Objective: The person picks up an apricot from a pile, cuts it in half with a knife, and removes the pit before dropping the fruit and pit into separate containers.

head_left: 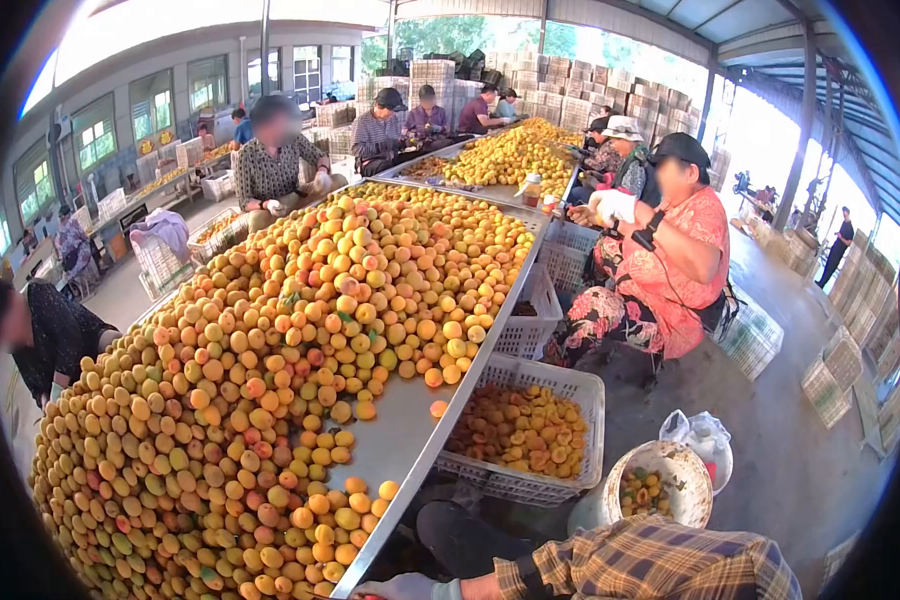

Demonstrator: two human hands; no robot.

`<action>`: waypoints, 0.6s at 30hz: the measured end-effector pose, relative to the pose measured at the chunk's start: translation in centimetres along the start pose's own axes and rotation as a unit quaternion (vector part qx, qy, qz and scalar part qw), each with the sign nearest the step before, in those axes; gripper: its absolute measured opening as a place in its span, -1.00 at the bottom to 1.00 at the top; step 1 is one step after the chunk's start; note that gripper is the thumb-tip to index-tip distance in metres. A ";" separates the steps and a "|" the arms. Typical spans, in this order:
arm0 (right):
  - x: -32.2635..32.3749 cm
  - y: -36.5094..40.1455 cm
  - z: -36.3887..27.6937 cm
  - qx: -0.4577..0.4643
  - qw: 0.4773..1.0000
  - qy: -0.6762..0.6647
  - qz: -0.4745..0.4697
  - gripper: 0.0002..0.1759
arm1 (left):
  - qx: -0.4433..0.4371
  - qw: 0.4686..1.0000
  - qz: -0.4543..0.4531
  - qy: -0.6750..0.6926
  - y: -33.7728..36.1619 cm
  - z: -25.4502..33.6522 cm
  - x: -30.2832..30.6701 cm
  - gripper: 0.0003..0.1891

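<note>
- The long metal surface (400,440) lies bare along its near edge.
- The apricots (270,360) are heaped high on it. A nudge at the foot of the heap could send fruit rolling over the edge.
- A white crate (592,400) below (partly filled) would catch only some of it.
- The gloved right hand (402,588) is at the surface's edge, just beside the nearest apricots. Its fingers are cut off from view, so I cannot tell their grip.

The right arm (610,570) is stretching across the bottom of the view from right to left, the forearm lying nearly level. It is wearing a plaid sleeve (690,560) in yellow, dark and reddish checks. The right hand (398,588) is wearing a pale glove and pointing leftward. The frame's lower edge is cutting it off, so the curl of the fingers cannot be told.
</note>
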State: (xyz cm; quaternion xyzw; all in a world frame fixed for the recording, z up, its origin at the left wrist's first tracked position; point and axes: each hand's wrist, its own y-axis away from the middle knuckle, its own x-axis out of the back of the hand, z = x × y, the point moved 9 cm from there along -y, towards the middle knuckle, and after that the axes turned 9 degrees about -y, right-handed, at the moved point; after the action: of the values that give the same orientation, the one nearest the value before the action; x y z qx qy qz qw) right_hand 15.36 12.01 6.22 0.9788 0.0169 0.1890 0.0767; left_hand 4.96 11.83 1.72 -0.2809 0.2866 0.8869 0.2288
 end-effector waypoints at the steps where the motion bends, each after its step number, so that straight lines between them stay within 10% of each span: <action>1: 0.1 0.4 0.0 0.003 1.000 -0.001 0.001 -0.54 | 0.012 1.000 -0.013 0.015 0.3 -0.7 -0.4 -0.59; 5: 0.5 1.4 0.0 0.057 0.997 0.053 0.007 -0.51 | 0.030 0.993 -0.095 0.059 1.5 -2.7 -1.4 -0.57; 9: -0.4 2.7 0.2 -0.029 0.994 0.060 -0.083 -0.52 | 0.031 0.998 0.049 0.008 2.8 -1.4 -2.2 -0.65; 13: 0.4 3.7 1.4 0.051 0.981 -0.180 0.042 -0.65 | -0.010 0.993 0.001 0.118 3.2 -3.5 -0.2 -0.46; 18: -1.3 6.2 4.4 -0.117 0.911 -0.392 -0.049 -0.74 | -0.009 0.976 -0.045 0.214 3.8 -4.1 0.5 -0.47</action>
State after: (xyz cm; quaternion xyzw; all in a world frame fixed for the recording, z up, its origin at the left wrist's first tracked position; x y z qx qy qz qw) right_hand 15.85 5.16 2.74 0.9562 0.0108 -0.2130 0.2006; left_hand 3.95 6.54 0.05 -0.4788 0.3078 0.7978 0.1990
